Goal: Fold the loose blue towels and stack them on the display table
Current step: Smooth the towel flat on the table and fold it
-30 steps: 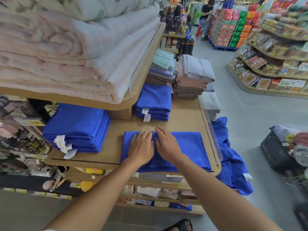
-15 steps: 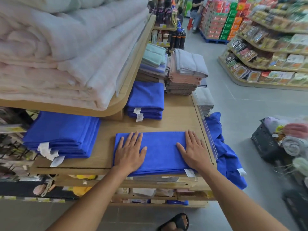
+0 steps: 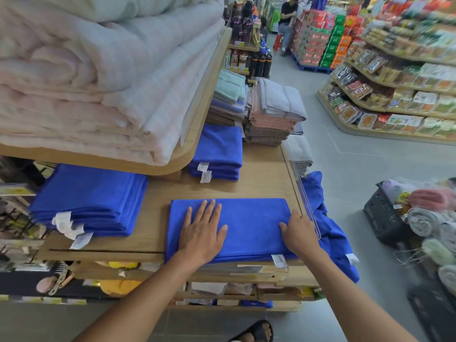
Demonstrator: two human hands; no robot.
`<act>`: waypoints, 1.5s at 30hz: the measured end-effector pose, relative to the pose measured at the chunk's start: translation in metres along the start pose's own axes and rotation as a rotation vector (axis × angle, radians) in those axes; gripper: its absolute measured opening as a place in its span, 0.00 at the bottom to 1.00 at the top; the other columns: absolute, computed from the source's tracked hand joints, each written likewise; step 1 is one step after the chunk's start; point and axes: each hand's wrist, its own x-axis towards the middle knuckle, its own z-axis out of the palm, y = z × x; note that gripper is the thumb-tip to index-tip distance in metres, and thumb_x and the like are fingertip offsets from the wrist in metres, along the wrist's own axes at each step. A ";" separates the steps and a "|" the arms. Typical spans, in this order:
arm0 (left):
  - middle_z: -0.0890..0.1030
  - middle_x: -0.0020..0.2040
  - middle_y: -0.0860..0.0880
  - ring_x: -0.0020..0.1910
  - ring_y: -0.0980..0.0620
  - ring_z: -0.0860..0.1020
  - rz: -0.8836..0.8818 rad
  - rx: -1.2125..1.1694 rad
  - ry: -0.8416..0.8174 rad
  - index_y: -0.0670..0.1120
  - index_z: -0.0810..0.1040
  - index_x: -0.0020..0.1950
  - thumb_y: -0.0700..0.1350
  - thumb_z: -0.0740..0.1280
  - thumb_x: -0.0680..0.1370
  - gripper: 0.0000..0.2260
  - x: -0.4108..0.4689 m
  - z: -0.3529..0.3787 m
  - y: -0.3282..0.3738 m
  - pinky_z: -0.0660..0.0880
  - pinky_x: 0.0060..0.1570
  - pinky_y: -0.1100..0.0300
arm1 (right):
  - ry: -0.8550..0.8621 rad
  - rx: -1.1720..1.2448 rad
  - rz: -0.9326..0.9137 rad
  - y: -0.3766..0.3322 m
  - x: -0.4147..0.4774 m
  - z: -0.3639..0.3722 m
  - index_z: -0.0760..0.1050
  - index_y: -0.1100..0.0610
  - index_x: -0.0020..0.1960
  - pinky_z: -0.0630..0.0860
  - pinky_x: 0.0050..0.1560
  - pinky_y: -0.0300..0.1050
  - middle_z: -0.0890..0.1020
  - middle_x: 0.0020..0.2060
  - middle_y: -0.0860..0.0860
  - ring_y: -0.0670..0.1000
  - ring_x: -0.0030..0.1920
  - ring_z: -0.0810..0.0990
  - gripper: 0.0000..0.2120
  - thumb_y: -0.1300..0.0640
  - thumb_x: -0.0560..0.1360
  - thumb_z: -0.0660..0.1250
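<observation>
**Folded blue towel being pressed flat at the table's near edge**

A sandalled foot (image 3: 256,332) is being shown on the floor below the arms. The left hand (image 3: 201,233) is being laid flat, fingers straight and spread, on the left half of a folded blue towel (image 3: 249,223). The towel is lying on the wooden display table (image 3: 266,174), at its near edge. The right hand (image 3: 299,233) is being held at the towel's right end, with the thumb on top and the fingers bent down over the edge. Whether that edge is actually being gripped cannot be told. A white label (image 3: 278,260) is hanging from the towel's near edge, just beside the right wrist.

Loose blue towels (image 3: 330,233) are draped to the right of the right hand, beyond a clear edge guard (image 3: 303,198). Further right, a black basket (image 3: 385,218) is standing on the floor beside rolled towels (image 3: 424,218). A stack of folded blue towels (image 3: 91,193) is resting well left of the left hand. A smaller blue stack (image 3: 218,149) is resting beyond the hands. Behind it, pink and grey towels (image 3: 271,114) are piled. Above and left of the hands, pale quilts (image 3: 98,82) are piled on an upper shelf.
</observation>
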 end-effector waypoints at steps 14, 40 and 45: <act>0.41 0.83 0.52 0.81 0.52 0.38 0.007 0.004 -0.030 0.48 0.42 0.83 0.66 0.34 0.78 0.37 -0.004 0.007 0.017 0.36 0.78 0.40 | -0.383 0.595 0.331 -0.007 0.019 -0.054 0.74 0.62 0.63 0.80 0.57 0.56 0.78 0.60 0.58 0.59 0.56 0.80 0.26 0.49 0.73 0.76; 0.49 0.84 0.52 0.82 0.50 0.43 0.057 -0.015 -0.051 0.49 0.47 0.83 0.59 0.46 0.84 0.30 -0.001 -0.005 0.022 0.40 0.78 0.39 | -0.429 0.975 -0.118 -0.149 -0.025 -0.084 0.72 0.57 0.47 0.70 0.26 0.38 0.72 0.29 0.50 0.46 0.25 0.71 0.11 0.58 0.74 0.75; 0.61 0.81 0.51 0.82 0.50 0.53 -0.035 -0.222 0.190 0.47 0.62 0.80 0.53 0.52 0.85 0.24 -0.021 -0.020 -0.040 0.51 0.79 0.49 | -0.405 0.871 -0.164 -0.173 -0.022 -0.083 0.68 0.55 0.41 0.73 0.26 0.39 0.72 0.30 0.52 0.48 0.25 0.71 0.14 0.57 0.72 0.74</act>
